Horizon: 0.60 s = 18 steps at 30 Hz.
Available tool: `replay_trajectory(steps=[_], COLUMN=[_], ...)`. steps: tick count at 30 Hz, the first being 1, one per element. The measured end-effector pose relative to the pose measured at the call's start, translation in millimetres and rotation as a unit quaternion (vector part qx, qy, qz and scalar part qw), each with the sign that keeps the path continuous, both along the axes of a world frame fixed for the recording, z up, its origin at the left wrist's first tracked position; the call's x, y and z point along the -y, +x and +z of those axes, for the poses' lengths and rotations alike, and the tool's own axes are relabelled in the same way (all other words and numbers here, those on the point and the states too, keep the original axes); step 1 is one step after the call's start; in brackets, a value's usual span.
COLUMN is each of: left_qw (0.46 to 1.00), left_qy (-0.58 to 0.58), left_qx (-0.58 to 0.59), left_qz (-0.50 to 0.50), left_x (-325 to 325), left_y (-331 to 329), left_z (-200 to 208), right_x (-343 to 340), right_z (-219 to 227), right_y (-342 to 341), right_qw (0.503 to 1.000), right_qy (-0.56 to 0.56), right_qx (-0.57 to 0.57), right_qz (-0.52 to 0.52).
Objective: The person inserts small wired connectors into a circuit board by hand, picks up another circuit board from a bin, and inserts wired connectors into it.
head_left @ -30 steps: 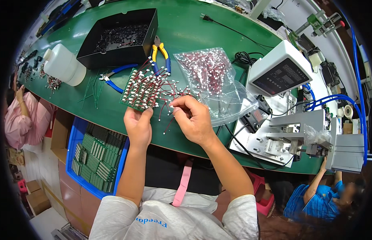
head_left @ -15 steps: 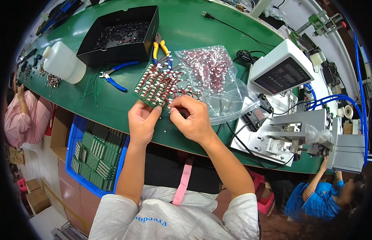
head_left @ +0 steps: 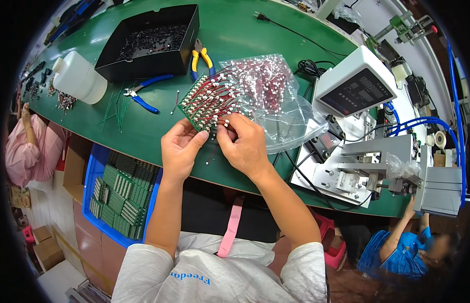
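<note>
My left hand (head_left: pixel 180 151) pinches the lower corner of a green circuit board panel (head_left: pixel 190 114), tilted above the bench. Rows of white connectors with red and black wires cover the panel. My right hand (head_left: pixel 243 145) is closed at the panel's lower right edge, thumb and fingers pinched on a thin wire lead (head_left: pixel 224 122); its end is partly hidden by the fingers. Beyond the right hand lies a clear plastic bag (head_left: pixel 295 126) holding many red leads with white connectors (head_left: pixel 265 86). One loose lead (head_left: pixel 175 102) rests left of the panel.
Blue-handled cutters (head_left: pixel 144 101), yellow-and-blue pliers (head_left: pixel 195 63), a black box of small dark parts (head_left: pixel 139 70) and a white bottle (head_left: pixel 81 81) stand beyond. At right is a machine with a display (head_left: pixel 358 88). A blue crate (head_left: pixel 105 228) holds boards. Two other people sit nearby.
The panel has turned and shifted slightly right in my left hand, and a loose lead beside it now shows. My right fingers have moved up and right among the wires.
</note>
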State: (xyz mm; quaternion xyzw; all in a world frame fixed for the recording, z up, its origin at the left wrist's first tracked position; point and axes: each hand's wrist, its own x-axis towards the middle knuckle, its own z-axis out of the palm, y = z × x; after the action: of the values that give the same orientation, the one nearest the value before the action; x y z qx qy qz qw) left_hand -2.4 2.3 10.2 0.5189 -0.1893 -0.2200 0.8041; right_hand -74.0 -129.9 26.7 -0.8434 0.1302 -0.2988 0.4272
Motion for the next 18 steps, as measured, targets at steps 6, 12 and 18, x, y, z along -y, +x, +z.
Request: replay_trajectory(steps=[6,12,18], left_qw=[1.0,1.0,1.0], left_qy=[0.001,0.003,0.01], left_qx=[0.012,0.013,0.019], left_qz=[-0.004,-0.004,-0.007], left_x=[1.1,1.1,0.7], left_y=[-0.3,-1.3,-0.5], left_z=[-1.2,0.7,0.5], right_x=[-3.1,-2.2,-2.0], right_z=[-2.7,-4.4,-3.5], right_y=[2.7,3.3,2.8], right_qw=[0.995,0.99,0.989], right_qy=[-0.076,-0.121,-0.138], right_qx=[0.043,0.036,0.007], right_qz=[-0.047,-0.059,-0.058])
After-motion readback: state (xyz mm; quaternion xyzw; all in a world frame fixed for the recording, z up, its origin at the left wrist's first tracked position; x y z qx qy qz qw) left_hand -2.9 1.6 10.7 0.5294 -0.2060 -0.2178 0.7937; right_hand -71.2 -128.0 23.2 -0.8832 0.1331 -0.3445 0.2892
